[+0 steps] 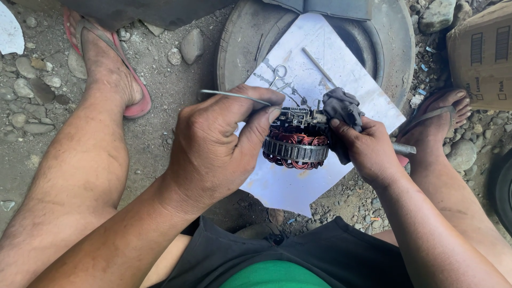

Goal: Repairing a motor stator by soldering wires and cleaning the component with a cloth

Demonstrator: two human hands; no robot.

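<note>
1. The stator (296, 146), a ring of copper windings in a ribbed steel core with a dark rectifier block on top, sits between both hands over a white sheet (320, 69).
2. The left hand (218, 146) is closed in a pinch: thumb and forefinger grip a thin metal rod (234, 95), which runs out to the left, while its working end, hidden behind the fingers, seems to meet the top of the stator.
3. The right hand (368, 149) is curled around a dark rag (344, 114), pressing it against the stator's right side and steadying the part.
4. In my judgement the step in hand is fine work at the terminals on the stator's top edge, whether picking, prying or soldering I cannot tell.
5. The next move seems to call for a steady tip and a firm hold with the rag, so the windings are not nicked.
6. The sheet lies on an old tyre (392, 48) on gravel; on it, above the stator, rest a small wire clip (279, 74) and a slim grey stick (319, 66).
7. A cardboard box (482, 53) stands at the upper right, stones lie all round, and the person's feet in red sandals (136, 96) flank the tyre.
8. The left thumb and fingers hide the contact point, and the rag crowds the rectifier's right side.
</note>
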